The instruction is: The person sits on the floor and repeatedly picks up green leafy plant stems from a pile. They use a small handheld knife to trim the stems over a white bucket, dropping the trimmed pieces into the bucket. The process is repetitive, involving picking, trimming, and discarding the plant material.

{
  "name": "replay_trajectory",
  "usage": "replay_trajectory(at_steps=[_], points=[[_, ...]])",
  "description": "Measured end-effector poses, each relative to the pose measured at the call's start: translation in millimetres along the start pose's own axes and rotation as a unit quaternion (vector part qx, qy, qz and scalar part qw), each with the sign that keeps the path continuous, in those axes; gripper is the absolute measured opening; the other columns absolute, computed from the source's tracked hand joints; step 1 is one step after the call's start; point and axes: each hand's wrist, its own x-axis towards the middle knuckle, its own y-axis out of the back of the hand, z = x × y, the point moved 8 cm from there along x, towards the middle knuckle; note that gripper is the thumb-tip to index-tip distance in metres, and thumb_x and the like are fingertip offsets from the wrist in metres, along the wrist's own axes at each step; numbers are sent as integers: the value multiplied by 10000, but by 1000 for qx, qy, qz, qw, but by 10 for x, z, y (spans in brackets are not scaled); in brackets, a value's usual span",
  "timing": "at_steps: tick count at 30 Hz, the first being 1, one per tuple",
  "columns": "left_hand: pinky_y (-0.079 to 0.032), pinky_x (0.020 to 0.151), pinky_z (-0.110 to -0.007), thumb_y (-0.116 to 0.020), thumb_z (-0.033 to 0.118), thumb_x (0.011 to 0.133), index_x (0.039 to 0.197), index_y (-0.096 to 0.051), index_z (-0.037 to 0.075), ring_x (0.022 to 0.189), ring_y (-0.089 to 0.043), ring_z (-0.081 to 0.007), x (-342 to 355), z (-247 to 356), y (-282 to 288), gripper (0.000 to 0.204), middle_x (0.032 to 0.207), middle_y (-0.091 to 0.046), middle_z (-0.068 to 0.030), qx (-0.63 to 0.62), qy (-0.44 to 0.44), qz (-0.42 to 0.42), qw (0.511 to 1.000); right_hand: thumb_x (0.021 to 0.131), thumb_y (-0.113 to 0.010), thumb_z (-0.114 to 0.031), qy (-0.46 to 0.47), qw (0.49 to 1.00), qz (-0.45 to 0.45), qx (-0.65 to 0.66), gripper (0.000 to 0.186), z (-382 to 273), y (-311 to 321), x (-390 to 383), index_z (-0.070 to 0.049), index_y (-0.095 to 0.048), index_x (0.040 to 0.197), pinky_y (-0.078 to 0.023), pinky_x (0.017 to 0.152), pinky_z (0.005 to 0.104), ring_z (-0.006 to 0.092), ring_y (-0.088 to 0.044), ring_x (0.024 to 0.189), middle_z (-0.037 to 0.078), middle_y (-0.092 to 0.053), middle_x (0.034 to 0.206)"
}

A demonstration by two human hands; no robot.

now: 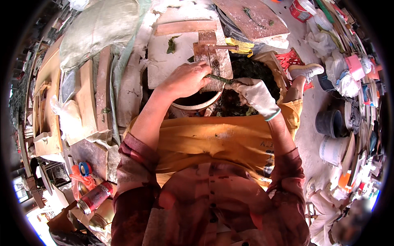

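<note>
My bare left hand (186,80) is closed in a pinch at one end of a dark green, seaweed-like strip (218,78). The other end is gripped by my right hand (255,96), which wears a white work glove. The strip spans the short gap between the hands, above the edge of a pale board (164,61). On that board stands a wooden block with a peg (223,47). A round tub (197,107) sits below my left hand, its inside dark. Beside it, a basket (283,84) holds a heap of wet, dark green leafy pieces (262,71), partly hidden by my glove.
A yellow apron (205,135) covers my lap. At the far right lies a brown board (254,18). Planks (84,98) and a pale sack (98,30) fill the left. A black bucket (328,123) and a shoe (305,71) are at the right.
</note>
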Motion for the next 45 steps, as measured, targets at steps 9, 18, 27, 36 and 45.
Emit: replay_trajectory(at_steps=[9,18,27,36,45], points=[[-435,919,-464,-537,203,921,1054,-575,14,1020,-585,-310,269,-502,43,234,1090,-560,-137,177,135,38,974,851,-601,-323,226,839,243,-431,274,-322,-26,715,-66,-664,782,-510,649,409,352,-639,710,173,-644,719],[-336,1038,-537,-548,324,926,1137,-611,29,1119,-558,-312,66,-670,-284,368,1189,-568,-145,153,223,-205,941,870,-567,-366,-5,865,206,-458,342,444,594,740,-58,-710,913,-511,721,394,378,-637,844,200,-671,831],[-528,672,-415,-472,317,967,1090,-650,88,702,-654,-282,179,315,-81,315,784,-671,-118,-85,80,-19,993,944,-356,-609,-6,994,-38,-101,623,-82,-188,-5,-75,-672,897,-336,424,234,79,-450,470,-9,-517,589],[-386,473,-193,-571,63,933,1021,-668,58,556,-394,-33,122,-166,38,132,767,-587,4,-435,81,100,891,909,-614,-304,-51,987,-146,41,358,33,-181,-206,-24,-638,1131,-306,430,189,37,-412,494,-49,-477,599],[-424,500,-228,-468,23,959,1077,-705,141,585,-537,-47,-96,629,-396,290,753,-652,4,-460,48,-236,855,896,-578,-519,101,993,49,28,517,-103,7,-196,-33,-588,1069,-316,408,166,4,-381,454,7,-627,751]])
